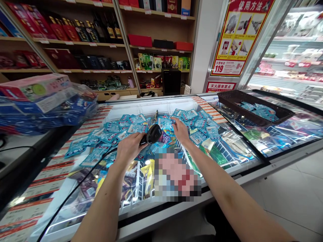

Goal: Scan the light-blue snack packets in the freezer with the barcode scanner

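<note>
My left hand (130,148) is closed round the handle of a black corded barcode scanner (154,133), whose head points right. Its cable (83,181) runs down to the lower left. Between the fingertips of my right hand (180,131) is the edge of a small blue packet (165,123), just beyond the scanner's head. Many similar blue packets lie spread on the freezer's glass top, in a left pile (111,127) and a right pile (199,122). A thin dark pointed object (156,116) stands out behind the scanner, its kind unclear.
A dark brown basket (227,101) holding more blue packets rests on the glass at right. Plastic-wrapped boxes (47,101) stand at left. Beneath the glass are wire baskets (224,151) of packaged goods. Stocked shelves (88,43) line the back.
</note>
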Demonstrator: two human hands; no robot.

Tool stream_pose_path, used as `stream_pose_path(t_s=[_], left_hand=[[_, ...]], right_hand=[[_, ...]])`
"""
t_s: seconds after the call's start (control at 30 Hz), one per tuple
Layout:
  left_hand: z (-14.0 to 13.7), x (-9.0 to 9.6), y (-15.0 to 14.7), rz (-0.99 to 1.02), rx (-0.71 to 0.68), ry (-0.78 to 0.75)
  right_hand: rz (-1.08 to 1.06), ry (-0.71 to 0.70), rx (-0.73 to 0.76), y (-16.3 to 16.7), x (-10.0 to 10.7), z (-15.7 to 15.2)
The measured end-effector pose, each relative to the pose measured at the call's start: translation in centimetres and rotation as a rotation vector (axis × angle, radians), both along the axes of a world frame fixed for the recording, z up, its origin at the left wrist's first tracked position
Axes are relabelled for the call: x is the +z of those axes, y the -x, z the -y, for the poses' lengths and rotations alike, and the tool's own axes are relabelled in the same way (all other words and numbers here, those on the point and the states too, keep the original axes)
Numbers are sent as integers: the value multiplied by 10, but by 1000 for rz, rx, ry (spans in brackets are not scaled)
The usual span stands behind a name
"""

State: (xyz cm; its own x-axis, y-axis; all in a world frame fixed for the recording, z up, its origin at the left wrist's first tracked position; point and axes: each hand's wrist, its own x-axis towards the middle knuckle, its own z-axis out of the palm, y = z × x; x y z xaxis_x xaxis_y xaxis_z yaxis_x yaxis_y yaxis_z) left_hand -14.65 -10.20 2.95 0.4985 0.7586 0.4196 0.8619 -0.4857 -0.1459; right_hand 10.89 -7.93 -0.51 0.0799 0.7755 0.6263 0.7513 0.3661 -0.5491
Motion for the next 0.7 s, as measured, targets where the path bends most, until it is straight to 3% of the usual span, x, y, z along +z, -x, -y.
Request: stream_pose_path(t_s=[0.7], left_hand=[[2,1,1,1,34,50]], right_hand=[[-8,3,14,1,1,1]])
